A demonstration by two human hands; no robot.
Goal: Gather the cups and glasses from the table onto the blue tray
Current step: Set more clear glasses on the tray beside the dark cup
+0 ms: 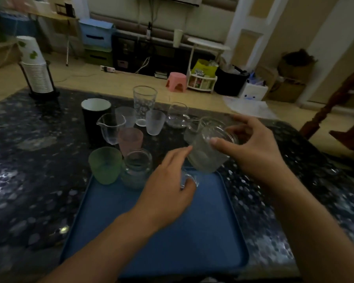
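The blue tray (155, 237) lies on the dark speckled table in front of me. A green frosted cup (105, 165) and a clear jar (137, 170) stand at its far left corner. My right hand (251, 148) grips a ribbed clear glass (206, 158) by the rim, tilted over the tray's far edge. My left hand (166, 190) is over the tray; its forefinger reaches toward the ribbed glass while its lower fingers curl round a small clear glass (187, 180). Several cups and glasses stand on the table beyond: a pink cup (130, 140), a clear spouted pitcher (110, 127), a black cup (96, 117), a tall dotted glass (144, 103).
Two frosted cups (155, 122) and a round clear glass (178, 115) stand further back. A stack of paper cups in a black holder (36, 68) is at the table's far left. Beyond the table edge are floor clutter and a pink stool (176, 81).
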